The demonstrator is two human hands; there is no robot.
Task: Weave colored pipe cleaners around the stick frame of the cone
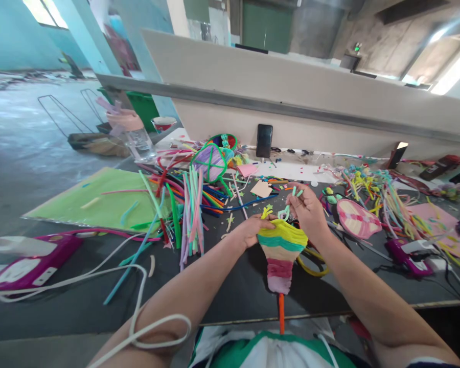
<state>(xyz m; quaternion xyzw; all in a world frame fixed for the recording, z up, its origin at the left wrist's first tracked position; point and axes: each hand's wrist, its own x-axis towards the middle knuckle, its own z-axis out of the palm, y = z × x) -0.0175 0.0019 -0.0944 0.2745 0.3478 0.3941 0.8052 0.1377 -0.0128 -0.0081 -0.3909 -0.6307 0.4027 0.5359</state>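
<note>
Left hand [257,231] closed on the upper left edge of the striped fuzzy piece [280,250], palm inward; right hand [304,204] raised at its upper right, fingertips pinched on a pale green stem [296,192]; both forearms angle inward from the lower corners; the piece lies between them, over the near part of the dark tabletop [230,301], its orange stem [281,313] pointing toward the wearer; left fingertips partly hidden by the piece, right grip detail too small to tell; upper arms cut off by the lower edge; white cable [140,294] crosses before the left forearm; stem bundle [191,209] left, pink striped piece [358,219] right, phone [264,140] beyond
</note>
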